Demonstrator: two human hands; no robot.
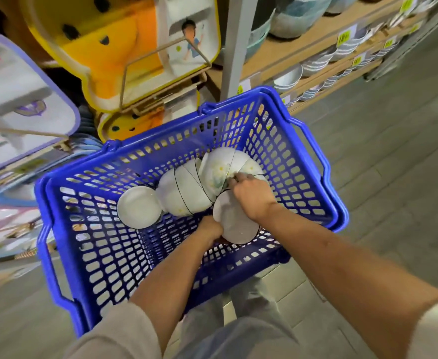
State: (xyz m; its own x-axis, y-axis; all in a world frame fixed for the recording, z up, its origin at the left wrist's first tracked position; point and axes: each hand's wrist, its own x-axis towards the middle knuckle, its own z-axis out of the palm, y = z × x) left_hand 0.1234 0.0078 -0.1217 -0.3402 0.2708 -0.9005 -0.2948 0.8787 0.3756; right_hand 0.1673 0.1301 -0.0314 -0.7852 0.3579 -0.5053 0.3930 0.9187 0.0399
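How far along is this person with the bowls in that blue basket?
Several white bowls already lie nested on their sides in the blue basket. Right now the left hand grips the near bowl while the right hand pinches the flowered bowls by their rims. Left: settling those; whether more follow is unclear.

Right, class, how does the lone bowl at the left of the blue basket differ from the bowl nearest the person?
The lone bowl lies untouched; the nearest bowl is gripped at its edge by the left hand, with the right hand crossing over it to pinch the flowered bowls. The lone bowl faces up; the nearest bowl is tipped. Both are white, in the basket.
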